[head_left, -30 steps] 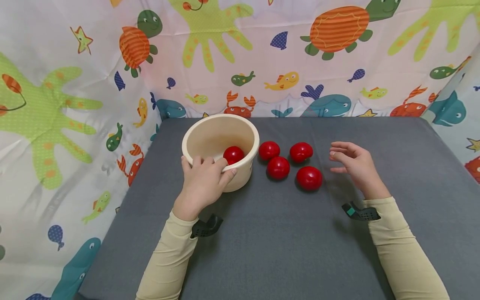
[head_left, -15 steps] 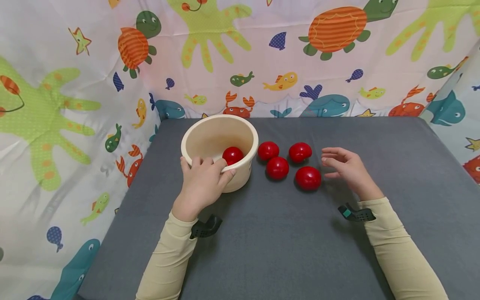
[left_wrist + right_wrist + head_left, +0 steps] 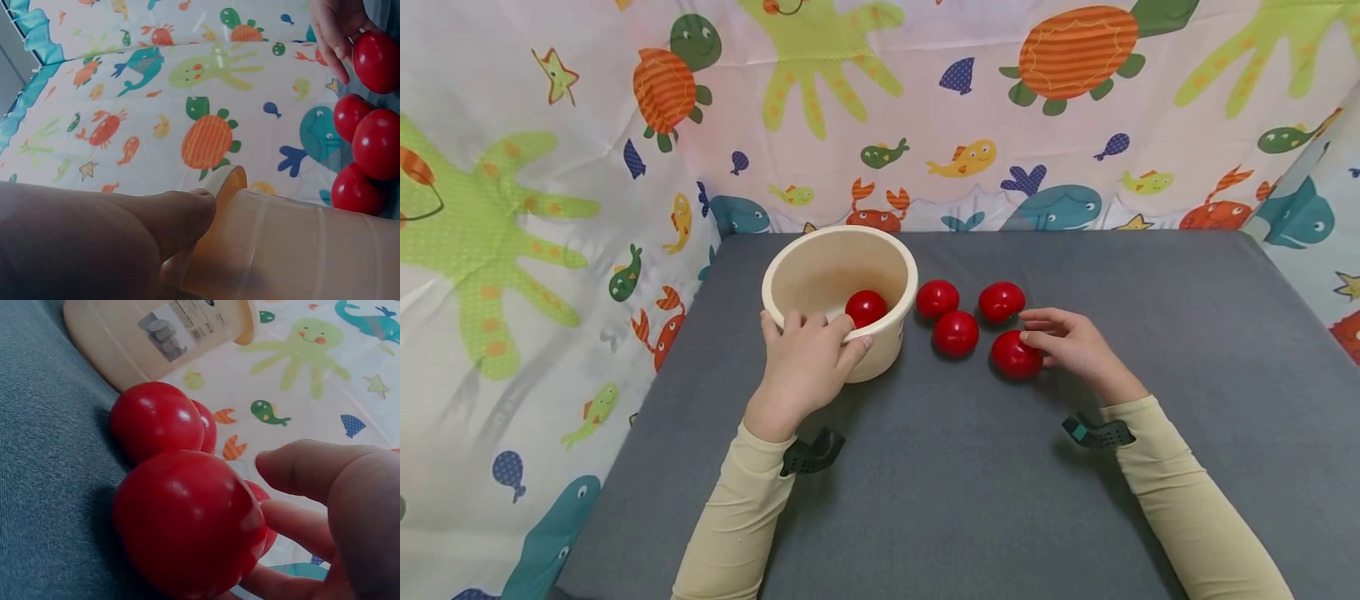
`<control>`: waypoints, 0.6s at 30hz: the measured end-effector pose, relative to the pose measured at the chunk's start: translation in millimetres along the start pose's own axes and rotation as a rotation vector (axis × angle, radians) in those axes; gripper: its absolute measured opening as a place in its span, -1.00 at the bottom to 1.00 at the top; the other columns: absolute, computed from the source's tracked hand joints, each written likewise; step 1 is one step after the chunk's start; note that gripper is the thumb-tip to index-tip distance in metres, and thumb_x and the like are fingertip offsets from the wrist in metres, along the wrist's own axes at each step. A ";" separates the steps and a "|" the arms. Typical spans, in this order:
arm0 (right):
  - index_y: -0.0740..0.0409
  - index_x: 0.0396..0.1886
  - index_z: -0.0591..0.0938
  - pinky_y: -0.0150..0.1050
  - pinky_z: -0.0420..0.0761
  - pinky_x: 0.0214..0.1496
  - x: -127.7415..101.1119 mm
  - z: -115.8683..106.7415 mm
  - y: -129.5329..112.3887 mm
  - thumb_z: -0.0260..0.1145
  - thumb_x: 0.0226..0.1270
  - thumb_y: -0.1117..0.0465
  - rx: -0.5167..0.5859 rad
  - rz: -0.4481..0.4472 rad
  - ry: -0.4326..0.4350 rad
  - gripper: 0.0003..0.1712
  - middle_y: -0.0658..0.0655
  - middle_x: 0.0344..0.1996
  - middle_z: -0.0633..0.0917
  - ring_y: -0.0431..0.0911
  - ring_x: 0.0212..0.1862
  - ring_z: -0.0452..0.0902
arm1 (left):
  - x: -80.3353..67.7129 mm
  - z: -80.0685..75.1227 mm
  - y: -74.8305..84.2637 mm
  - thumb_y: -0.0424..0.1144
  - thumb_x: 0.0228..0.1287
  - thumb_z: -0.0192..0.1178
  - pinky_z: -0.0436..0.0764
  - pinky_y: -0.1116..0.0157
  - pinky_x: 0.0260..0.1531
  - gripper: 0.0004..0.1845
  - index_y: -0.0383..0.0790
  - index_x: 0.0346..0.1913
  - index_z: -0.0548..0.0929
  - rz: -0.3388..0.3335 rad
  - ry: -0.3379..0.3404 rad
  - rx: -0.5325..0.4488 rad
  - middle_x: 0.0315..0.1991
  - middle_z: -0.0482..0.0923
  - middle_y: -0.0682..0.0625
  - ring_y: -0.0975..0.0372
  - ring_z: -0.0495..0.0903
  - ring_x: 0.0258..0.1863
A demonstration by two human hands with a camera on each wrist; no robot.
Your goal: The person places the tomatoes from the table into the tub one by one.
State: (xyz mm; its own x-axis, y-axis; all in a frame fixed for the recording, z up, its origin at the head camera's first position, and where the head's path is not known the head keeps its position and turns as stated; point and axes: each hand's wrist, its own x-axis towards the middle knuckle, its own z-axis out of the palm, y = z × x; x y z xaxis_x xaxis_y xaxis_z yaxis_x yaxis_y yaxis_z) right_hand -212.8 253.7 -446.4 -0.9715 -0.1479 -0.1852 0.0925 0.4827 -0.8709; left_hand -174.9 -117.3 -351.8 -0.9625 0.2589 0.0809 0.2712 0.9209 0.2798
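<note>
My left hand (image 3: 801, 367) grips the near rim of a cream plastic bucket (image 3: 880, 354), fingers over the edge and thumb outside. The left wrist view shows the thumb pressed against that rim. Inside the bucket lies one glossy red tomato (image 3: 866, 308). Several more tomatoes sit on the table right of it. My right hand (image 3: 1075, 350) is at the nearest, rightmost tomato (image 3: 1017, 356), with its fingers reaching behind that tomato. In the right wrist view the thumb stands apart from this tomato (image 3: 187, 525), and the fingertips are partly hidden behind it.
Beside the bucket are a back-left tomato (image 3: 937, 298), a back-right tomato (image 3: 1002, 302) and a middle tomato (image 3: 956, 334), close together. The grey table (image 3: 925, 500) ends at a curtain (image 3: 835, 167) printed with sea animals, behind and at both sides.
My right hand has moved left, from apart on the right up to the rightmost tomato. The left hand keeps its grip on the bucket, and the tomatoes have not moved.
</note>
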 end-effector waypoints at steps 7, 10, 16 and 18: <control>0.18 0.41 0.46 -0.28 0.71 -0.19 0.5 2.6 -0.7 0.28 0.47 0.05 -0.035 -0.006 -0.041 -0.40 0.37 0.29 0.54 0.06 0.03 0.53 | 0.8 -0.5 -0.6 0.12 0.47 0.13 -0.15 -0.47 0.38 -0.66 -0.05 -0.05 0.68 -0.003 -0.011 0.004 -0.19 0.59 -0.17 -0.18 0.41 0.13; 0.20 0.40 0.47 -0.27 0.72 -0.19 -0.3 3.5 -1.5 0.29 0.47 0.07 -0.037 -0.025 -0.054 -0.41 0.39 0.29 0.54 0.04 0.00 0.54 | 0.5 -0.5 -0.7 0.12 0.47 0.13 -0.15 -0.47 0.38 -0.66 -0.05 -0.05 0.68 -0.004 -0.009 0.006 -0.19 0.59 -0.17 -0.18 0.41 0.13; 0.21 0.37 0.50 -0.26 0.72 -0.21 -1.0 4.5 -3.2 0.31 0.47 0.09 -0.046 -0.040 -0.083 -0.44 0.37 0.19 0.57 0.03 -0.06 0.55 | 0.3 -0.9 -0.4 0.12 0.46 0.14 -0.14 -0.47 0.37 -0.67 -0.06 -0.06 0.68 0.000 -0.002 0.005 -0.20 0.59 -0.18 -0.18 0.42 0.12; 0.20 0.37 0.51 -0.25 0.73 -0.21 -1.3 4.6 -3.8 0.30 0.47 0.09 -0.044 -0.042 -0.086 -0.44 0.36 0.14 0.59 0.03 -0.07 0.55 | 0.6 -0.9 -0.3 0.12 0.46 0.14 -0.14 -0.47 0.37 -0.67 -0.05 -0.06 0.68 0.000 -0.001 0.005 -0.20 0.60 -0.17 -0.17 0.42 0.12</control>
State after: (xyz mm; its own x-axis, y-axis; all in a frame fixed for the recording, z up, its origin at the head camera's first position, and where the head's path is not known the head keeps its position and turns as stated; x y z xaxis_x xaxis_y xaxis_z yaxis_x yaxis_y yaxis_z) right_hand -210.8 248.0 -444.9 -0.9517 -0.2415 -0.1894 0.0410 0.5116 -0.8582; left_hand -175.6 -117.7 -350.9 -0.9624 0.2595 0.0798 0.2715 0.9223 0.2750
